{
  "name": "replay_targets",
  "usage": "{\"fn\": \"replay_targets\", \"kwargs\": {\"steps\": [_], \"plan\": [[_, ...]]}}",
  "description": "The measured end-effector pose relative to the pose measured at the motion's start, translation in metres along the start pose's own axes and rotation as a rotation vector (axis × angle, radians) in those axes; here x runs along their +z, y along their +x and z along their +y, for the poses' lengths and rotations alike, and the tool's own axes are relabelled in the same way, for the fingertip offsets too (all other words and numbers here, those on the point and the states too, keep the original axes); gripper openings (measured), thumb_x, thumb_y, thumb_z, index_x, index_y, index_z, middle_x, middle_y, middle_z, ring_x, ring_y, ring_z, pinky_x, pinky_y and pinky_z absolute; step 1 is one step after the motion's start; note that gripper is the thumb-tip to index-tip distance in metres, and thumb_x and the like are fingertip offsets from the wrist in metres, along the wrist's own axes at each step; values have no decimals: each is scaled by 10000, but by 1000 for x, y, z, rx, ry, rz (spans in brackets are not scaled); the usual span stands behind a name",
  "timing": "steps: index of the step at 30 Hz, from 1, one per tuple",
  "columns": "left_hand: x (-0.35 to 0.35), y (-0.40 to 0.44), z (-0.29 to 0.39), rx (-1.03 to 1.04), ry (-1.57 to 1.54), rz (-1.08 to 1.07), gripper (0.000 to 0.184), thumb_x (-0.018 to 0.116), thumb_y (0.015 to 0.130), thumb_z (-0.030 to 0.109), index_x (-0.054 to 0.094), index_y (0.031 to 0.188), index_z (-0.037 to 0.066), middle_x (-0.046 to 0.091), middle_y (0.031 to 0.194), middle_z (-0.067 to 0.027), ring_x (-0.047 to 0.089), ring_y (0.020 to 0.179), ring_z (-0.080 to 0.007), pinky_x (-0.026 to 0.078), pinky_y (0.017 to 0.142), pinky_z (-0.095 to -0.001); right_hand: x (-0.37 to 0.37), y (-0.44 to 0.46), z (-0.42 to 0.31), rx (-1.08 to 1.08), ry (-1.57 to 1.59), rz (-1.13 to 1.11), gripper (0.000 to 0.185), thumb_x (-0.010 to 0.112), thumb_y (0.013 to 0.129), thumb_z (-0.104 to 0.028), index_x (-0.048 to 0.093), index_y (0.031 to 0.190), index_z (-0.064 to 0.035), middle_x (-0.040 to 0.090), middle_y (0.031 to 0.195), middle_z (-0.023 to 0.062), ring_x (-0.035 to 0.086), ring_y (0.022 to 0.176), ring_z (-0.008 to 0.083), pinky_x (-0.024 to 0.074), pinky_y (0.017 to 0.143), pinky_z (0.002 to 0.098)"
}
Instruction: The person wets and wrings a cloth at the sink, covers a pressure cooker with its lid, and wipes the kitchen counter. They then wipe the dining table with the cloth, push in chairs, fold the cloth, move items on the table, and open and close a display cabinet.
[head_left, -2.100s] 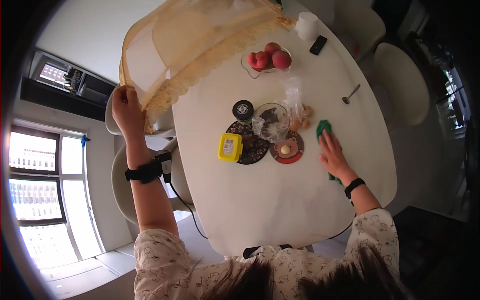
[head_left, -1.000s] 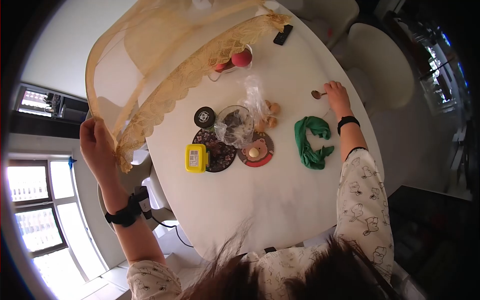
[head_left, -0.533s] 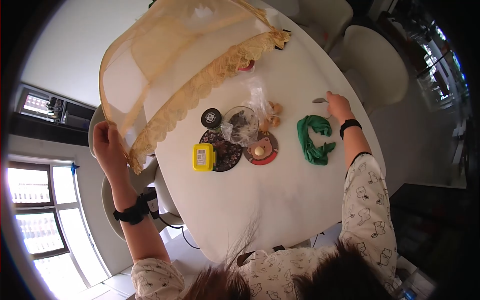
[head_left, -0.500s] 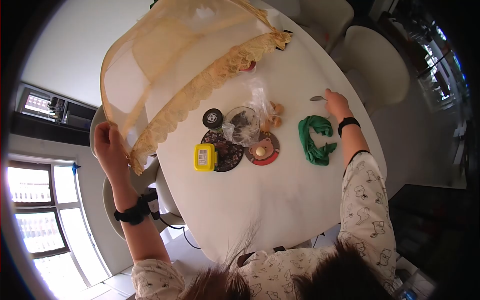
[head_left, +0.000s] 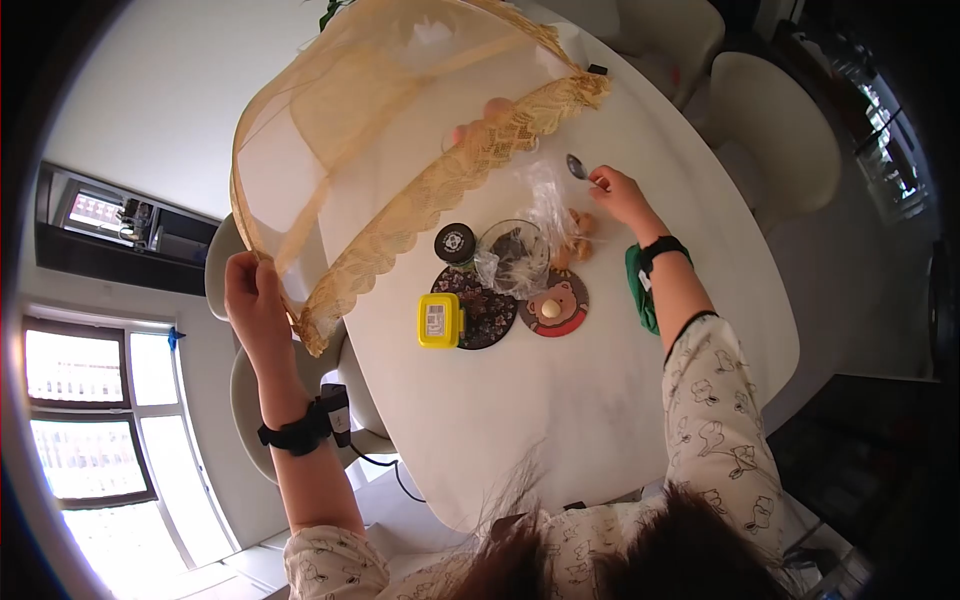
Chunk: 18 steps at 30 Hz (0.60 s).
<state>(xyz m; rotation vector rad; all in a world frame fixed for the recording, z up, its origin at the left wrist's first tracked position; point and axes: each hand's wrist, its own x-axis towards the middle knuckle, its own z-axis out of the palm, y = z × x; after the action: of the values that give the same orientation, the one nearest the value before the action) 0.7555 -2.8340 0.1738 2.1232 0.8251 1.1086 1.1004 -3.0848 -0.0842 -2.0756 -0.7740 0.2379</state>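
My left hand (head_left: 258, 300) is closed on the near left corner of a golden mesh food cover (head_left: 350, 110) with a lace border, holding that side up off the table. Between the fingertips of my right hand (head_left: 622, 197) is a metal spoon (head_left: 576, 166), its bowl pointing towards the cover. Round pinkish things (head_left: 497, 108) show partly behind the lace. Between my hands stand a black-lidded jar (head_left: 455, 243) and a clear bowl (head_left: 514, 240) with plastic film on it. A green cloth (head_left: 640, 290) lies partly hidden under my right forearm.
A yellow-lidded box (head_left: 437, 320) sits on a dark patterned round mat (head_left: 484, 322). Next to it, a bear-print mat (head_left: 566, 318) bears a small pale round thing. Brown round items (head_left: 578, 235) lie by a clear plastic bag (head_left: 545, 190). Chairs (head_left: 775, 135) stand around the white table (head_left: 560, 420).
My right hand has moved forward and left with the spoon, away from the table's right edge and nearer the cover. My left hand still holds the cover up. The view has shifted slightly.
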Motion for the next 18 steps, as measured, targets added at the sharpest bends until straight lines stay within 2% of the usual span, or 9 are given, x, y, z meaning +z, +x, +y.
{"fn": "replay_targets", "kwargs": {"steps": [2, 4, 5, 7, 12, 14, 16, 17, 18], "plan": [[3, 0, -2, 8, -7, -1, 76, 494, 832, 90, 498, 813, 17, 437, 671, 34, 370, 591, -34, 331, 536, -181, -22, -14, -6, -21, -14, 67, 133, 542, 823, -109, 577, 936, -48, 594, 696, 75, 577, 650, 185, 455, 584, 296], [6, 0, -3, 11, -15, -1, 75, 497, 831, 89, 496, 809, 18, 433, 666, 37, 366, 586, -32, 326, 531, -178, -46, -31, -8, 199, 386, -41, 147, 504, 875, -144, 589, 948, -49, 534, 642, 22, 501, 587, 94, 414, 537, 231], [7, 1, -4, 17, -8, -3, 74, 498, 831, 88, 496, 809, 17, 434, 662, 37, 366, 581, -30, 321, 525, -175, -54, -39, -9, 204, 378, -41, 147, 504, 875, -144, 589, 948, -49, 534, 642, 22, 501, 587, 94, 414, 537, 231], [9, 4, -5, 20, -7, -8, 73, 499, 831, 86, 497, 809, 17, 435, 658, 37, 366, 576, -28, 317, 519, -173, -68, -57, -11, 139, 507, -34, 186, 456, 913, -158, 596, 963, -46, 483, 645, -17, 421, 562, 40, 370, 517, 181], [13, 10, -3, 27, -20, -19, 77, 509, 831, 90, 503, 809, 17, 430, 635, 33, 361, 553, -26, 309, 490, -182, -87, -90, -30, 218, 491, -68, 199, 465, 907, -139, 590, 1031, -46, 505, 714, -3, 432, 592, 56, 386, 553, 193], [9, 15, -10, 19, 3, -14, 117, 535, 819, 123, 521, 805, 8, 452, 614, 18, 380, 536, -39, 321, 474, -204, -78, -104, -47, -86, 179, 57, 198, 485, 887, -104, 582, 1048, -43, 527, 762, 21, 466, 652, 105, 413, 620, 231], [6, 17, -11, 60, 45, 2, 159, 555, 799, 136, 550, 845, -16, 524, 668, -16, 416, 570, -57, 357, 521, -209, -72, -121, -71, -219, 59, 9, 205, 497, 864, -70, 581, 1050, -52, 539, 812, 50, 484, 722, 165, 414, 706, 273], [6, 16, -10, 14, 12, -14, 170, 553, 797, 131, 559, 865, -25, 550, 702, -26, 447, 610, -62, 383, 567, -212, -67, -131, -88, -243, -71, 7, 219, 512, 829, -24, 602, 1022, -76, 537, 796, 61, 483, 744, 203, 405, 726, 299], [6, 16, -8, -45, -48, -28, 182, 556, 790, 130, 564, 877, -29, 553, 707, -22, 468, 634, -66, 396, 595, -217, -56, -141, -90, -242, -57, -15, 219, 512, 829, -24, 602, 1022, -76, 537, 796, 61, 483, 744, 203, 405, 726, 299]]}}
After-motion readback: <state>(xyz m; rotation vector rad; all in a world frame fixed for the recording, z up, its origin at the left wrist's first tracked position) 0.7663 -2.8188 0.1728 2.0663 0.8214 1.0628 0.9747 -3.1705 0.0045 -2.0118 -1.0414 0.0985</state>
